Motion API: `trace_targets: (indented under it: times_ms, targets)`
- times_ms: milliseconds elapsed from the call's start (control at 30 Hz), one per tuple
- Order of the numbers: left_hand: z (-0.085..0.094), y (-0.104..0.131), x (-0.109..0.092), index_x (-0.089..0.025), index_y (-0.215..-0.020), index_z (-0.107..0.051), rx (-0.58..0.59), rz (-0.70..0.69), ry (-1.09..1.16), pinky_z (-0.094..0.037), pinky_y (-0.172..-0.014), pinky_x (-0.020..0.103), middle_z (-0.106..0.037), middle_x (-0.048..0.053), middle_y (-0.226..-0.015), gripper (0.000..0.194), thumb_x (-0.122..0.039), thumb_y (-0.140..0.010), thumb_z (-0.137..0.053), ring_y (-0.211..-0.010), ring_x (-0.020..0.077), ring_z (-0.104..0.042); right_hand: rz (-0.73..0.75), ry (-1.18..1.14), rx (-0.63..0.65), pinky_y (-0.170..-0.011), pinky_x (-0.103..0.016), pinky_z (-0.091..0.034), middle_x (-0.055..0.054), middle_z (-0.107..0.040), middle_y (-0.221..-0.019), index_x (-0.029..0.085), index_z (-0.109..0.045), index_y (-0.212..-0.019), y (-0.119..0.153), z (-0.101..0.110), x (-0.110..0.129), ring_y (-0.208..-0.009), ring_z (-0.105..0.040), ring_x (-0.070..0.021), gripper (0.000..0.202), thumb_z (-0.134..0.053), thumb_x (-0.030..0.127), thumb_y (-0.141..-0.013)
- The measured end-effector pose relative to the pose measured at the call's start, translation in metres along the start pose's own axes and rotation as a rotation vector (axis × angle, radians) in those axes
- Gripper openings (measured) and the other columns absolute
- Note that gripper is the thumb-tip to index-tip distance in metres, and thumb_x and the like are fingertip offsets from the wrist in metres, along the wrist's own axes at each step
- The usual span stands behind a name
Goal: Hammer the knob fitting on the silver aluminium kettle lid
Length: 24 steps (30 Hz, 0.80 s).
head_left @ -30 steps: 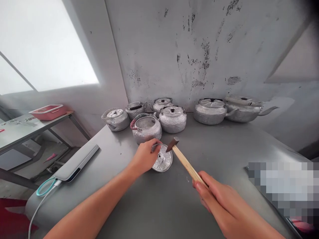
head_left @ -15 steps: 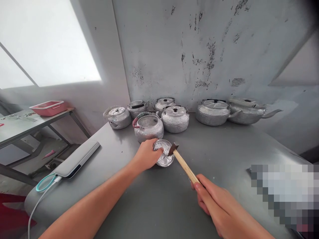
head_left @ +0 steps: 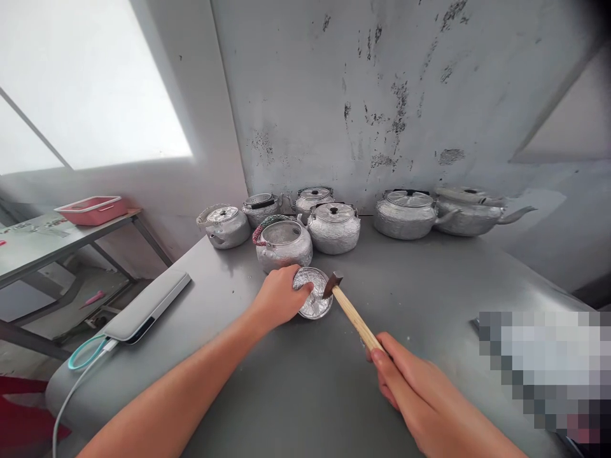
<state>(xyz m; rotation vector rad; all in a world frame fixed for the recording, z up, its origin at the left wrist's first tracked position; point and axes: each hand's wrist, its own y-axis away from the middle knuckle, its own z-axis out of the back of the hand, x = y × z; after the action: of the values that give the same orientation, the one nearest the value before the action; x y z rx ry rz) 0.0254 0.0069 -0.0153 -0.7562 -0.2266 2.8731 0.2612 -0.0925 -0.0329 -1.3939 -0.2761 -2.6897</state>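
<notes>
My left hand (head_left: 281, 292) grips the left side of a round silvery metal lid (head_left: 316, 304), its thumb lying over the dented inner face. The lid is close to the grey table, just in front of a kettle without a lid (head_left: 286, 251) that has a red and green wrapped handle. In my right hand (head_left: 396, 369) is a hammer (head_left: 353, 315), held by its pale wooden handle. The dark hammer head is at the lid's right side; whether it touches the metal I cannot tell.
Several dented metal kettles stand along the wall, among them a lidded kettle (head_left: 334, 229) and a wide kettle (head_left: 405, 216). A white power bank (head_left: 147, 308) with a cable lies at left. Beyond is a side table with a pink basket (head_left: 93, 211). A blurred-out object (head_left: 544, 362) sits at right.
The whole view has shifted very slightly. Both hands, the lid and the hammer keep nearly the same positions relative to each other.
</notes>
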Motion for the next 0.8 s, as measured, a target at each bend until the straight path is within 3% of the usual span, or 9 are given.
trace_targets:
  times_ms: [167, 400, 533, 800]
  targets:
    - [-0.001, 0.001, -0.001, -0.02, -0.083, -0.056, 0.012, 0.04, -0.054, -0.032, -0.059, 0.029, -0.067, 0.006, -0.085, 0.021, -0.039, -0.091, -0.052, -0.081, 0.0226, -0.062, -0.047, -0.046, -0.045, -0.053, -0.028, -0.043, 0.0, -0.061, -0.069, 0.027, -0.054, -0.081, 0.001, -0.007, -0.004, -0.061, -0.057, -0.0185, 0.044, -0.031, 0.06, -0.098]
    - [-0.004, 0.001, 0.0, -0.022, -0.084, -0.052, 0.035, 0.07, -0.102, -0.034, -0.06, 0.029, -0.069, 0.006, -0.089, 0.019, -0.039, -0.092, -0.05, -0.085, 0.0255, -0.063, -0.052, 0.052, 0.029, -0.07, -0.032, -0.043, -0.002, -0.062, -0.086, 0.028, -0.051, -0.087, -0.001, -0.007, 0.0, -0.081, -0.057, -0.0218, 0.044, -0.028, 0.064, -0.098]
    - [-0.004, -0.001, 0.001, -0.022, -0.081, -0.051, 0.041, 0.073, -0.093, -0.034, -0.06, 0.029, -0.07, 0.006, -0.09, 0.018, -0.038, -0.09, -0.051, -0.085, 0.0253, -0.064, -0.064, 0.062, 0.107, -0.062, -0.032, -0.037, 0.002, -0.052, -0.075, 0.028, -0.046, -0.082, -0.003, -0.007, 0.007, -0.07, -0.049, -0.0197, 0.047, -0.02, 0.064, -0.099]
    - [-0.003, -0.001, 0.0, -0.022, -0.081, -0.051, 0.06, 0.077, -0.081, -0.034, -0.06, 0.028, -0.069, 0.006, -0.09, 0.019, -0.038, -0.091, -0.051, -0.082, 0.0239, -0.064, -0.029, 0.047, 0.088, -0.064, -0.03, -0.04, 0.001, -0.054, -0.075, 0.027, -0.048, -0.083, -0.005, -0.007, 0.002, -0.071, -0.051, -0.0194, 0.044, -0.025, 0.06, -0.1]
